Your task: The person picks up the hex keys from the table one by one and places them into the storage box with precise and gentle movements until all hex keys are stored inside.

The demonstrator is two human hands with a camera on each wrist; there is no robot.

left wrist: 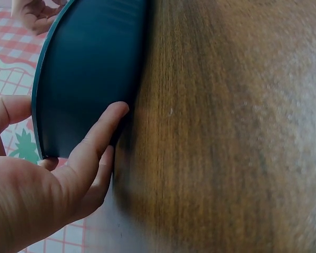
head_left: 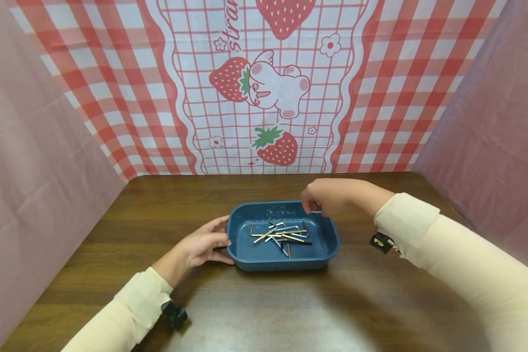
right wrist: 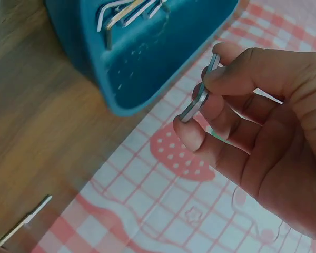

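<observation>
A blue rectangular bin [head_left: 251, 265] stands on the table, holding a loose pile of L-shaped hex keys [head_left: 286, 234] in silver, brass and black. Against the bin's left end rests my left hand [head_left: 204, 243]; its fairly straight fingers touch the outer wall and the rim [left wrist: 36, 95]. Beyond the bin's far right corner, my right hand [head_left: 332, 195] is raised and pinches a silver hex key [right wrist: 200, 97] between thumb and fingers. In the right wrist view, another hex key [right wrist: 25, 221] lies on the tabletop outside the bin.
The dark wooden table [head_left: 167, 200] runs back to a red-and-white checked strawberry cloth [head_left: 268, 98]. Pink drapes hang at the left [head_left: 39, 171] and right [head_left: 484, 146]. Both sleeves carry a small black wrist device.
</observation>
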